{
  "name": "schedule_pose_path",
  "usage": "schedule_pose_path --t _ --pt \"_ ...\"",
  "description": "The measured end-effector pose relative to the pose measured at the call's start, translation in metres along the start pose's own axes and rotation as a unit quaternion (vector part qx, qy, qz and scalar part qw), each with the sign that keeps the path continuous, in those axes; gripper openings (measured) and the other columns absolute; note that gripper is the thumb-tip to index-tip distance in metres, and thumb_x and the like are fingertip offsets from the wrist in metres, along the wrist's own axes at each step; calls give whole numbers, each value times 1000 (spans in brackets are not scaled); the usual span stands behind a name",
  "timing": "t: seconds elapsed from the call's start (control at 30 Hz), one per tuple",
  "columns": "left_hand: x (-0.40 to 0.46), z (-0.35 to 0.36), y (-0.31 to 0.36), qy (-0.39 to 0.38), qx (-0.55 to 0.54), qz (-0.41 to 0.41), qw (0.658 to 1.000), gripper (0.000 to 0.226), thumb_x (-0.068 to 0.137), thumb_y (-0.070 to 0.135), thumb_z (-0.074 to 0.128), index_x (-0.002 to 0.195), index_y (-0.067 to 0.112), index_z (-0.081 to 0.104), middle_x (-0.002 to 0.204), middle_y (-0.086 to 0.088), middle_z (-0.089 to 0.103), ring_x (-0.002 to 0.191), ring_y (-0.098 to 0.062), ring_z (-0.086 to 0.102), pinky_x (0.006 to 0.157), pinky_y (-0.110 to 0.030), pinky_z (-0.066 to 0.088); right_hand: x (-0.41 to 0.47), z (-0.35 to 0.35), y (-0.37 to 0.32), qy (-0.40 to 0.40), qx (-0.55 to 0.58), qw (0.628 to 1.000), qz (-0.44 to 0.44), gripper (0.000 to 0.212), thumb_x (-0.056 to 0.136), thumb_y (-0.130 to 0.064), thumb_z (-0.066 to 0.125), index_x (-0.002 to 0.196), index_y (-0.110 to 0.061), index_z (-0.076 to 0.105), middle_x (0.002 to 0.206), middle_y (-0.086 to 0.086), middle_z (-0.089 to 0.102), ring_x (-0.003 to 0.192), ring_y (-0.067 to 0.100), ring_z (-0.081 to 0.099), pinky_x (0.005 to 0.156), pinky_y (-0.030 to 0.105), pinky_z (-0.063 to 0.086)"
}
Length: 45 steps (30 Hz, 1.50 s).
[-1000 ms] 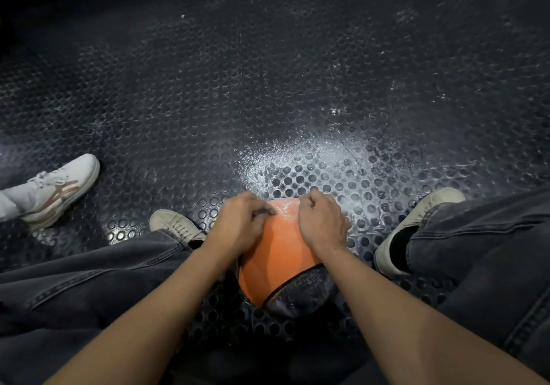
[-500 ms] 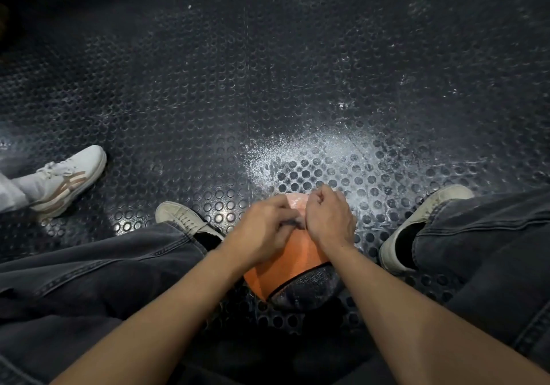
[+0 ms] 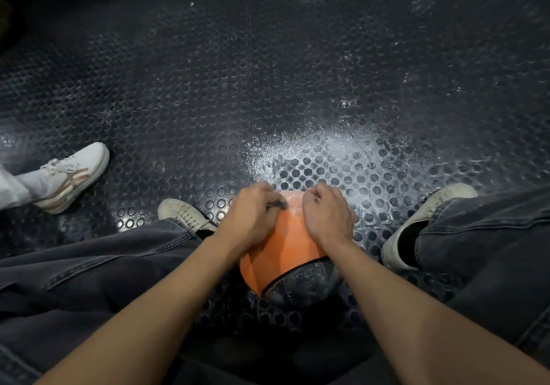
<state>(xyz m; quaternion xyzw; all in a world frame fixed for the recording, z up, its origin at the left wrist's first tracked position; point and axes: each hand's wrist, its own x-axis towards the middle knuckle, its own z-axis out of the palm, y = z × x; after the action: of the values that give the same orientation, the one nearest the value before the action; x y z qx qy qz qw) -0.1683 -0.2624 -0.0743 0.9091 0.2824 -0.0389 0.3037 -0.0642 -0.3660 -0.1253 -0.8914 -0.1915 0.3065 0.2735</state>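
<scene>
The round orange rubber ball [image 3: 285, 253], with a dark grey panel on its near side, sits on the black studded rubber floor [image 3: 268, 72] between the person's feet. The left hand [image 3: 253, 221] pinches a small dark scrap [image 3: 278, 205] against the ball's top. It has slid back leftward, away from the right hand [image 3: 326, 218]. The right hand stays put with its fingers curled; I cannot tell what they hold. This looks like a rubbing stroke, with more to come. Beyond the ball, white dust [image 3: 312, 152] speckles the floor.
</scene>
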Motion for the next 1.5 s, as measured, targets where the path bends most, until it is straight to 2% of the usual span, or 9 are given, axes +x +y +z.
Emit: schedule_pose_path --t 0.23,0.4,0.53,0.7,0.83,1.0,1.13,1.3,1.5 --pt "3 -3 -14 44 15 -92 995 18 94 14 57 103 17 73 95 4 59 83 -10 52 81 -25 49 0 1 -4 -8 5 1000 8 18 102 -36 42 90 -25 52 106 -4 51 94 15 50 103 41 31" --pt "-17 6 17 -15 6 87 996 17 90 15 59 96 18 75 85 2 57 76 -15 55 73 -34 49 5 -3 5 -11 20 1000 16 19 102 -36 41 93 -26 55 102 -5 51 92 15 47 98 39 33" --pt "-1 3 -8 64 7 -57 996 19 93 14 56 98 20 74 91 4 57 86 -17 57 81 -33 49 7 2 4 -32 27 999 0 19 101 -39 45 85 -31 51 109 -5 54 103 16 49 99 37 33" --pt "-27 8 23 -15 10 95 995 24 90 22 52 97 23 75 83 4 54 74 -16 53 66 -29 43 2 5 2 -11 4 1000 6 20 101 -38 44 88 -26 52 107 -4 50 102 15 46 89 34 25" --pt "-9 0 -11 74 19 -69 995 19 94 16 56 102 20 73 91 6 54 87 -15 54 86 -35 50 4 7 -1 -15 21 1000 7 22 103 -38 43 88 -25 52 109 -4 53 101 15 48 101 38 30" --pt "-27 2 10 -14 -6 77 997 18 90 16 60 98 20 75 87 5 57 78 -13 56 75 -31 49 6 5 5 -5 27 1000 14 24 101 -39 44 80 -30 47 108 -3 55 99 16 50 105 43 37" --pt "-8 0 -10 68 -19 -59 996 19 93 15 57 104 18 72 96 5 58 89 -14 56 87 -35 51 8 7 7 -2 32 999 20 20 102 -39 44 90 -27 54 111 -2 56 101 16 50 107 44 33" --pt "-24 6 13 -18 -11 99 995 19 91 20 57 100 20 74 90 5 57 81 -14 57 75 -35 52 7 5 13 3 41 999 27 20 102 -39 43 92 -26 55 107 -3 53 100 17 50 104 43 38" --pt "-13 3 3 42 -1 35 999 20 91 12 56 98 18 74 88 7 55 79 -11 53 77 -30 50 7 8 8 -2 24 999 31 21 102 -38 43 97 -25 59 112 -3 53 99 16 48 99 39 32"
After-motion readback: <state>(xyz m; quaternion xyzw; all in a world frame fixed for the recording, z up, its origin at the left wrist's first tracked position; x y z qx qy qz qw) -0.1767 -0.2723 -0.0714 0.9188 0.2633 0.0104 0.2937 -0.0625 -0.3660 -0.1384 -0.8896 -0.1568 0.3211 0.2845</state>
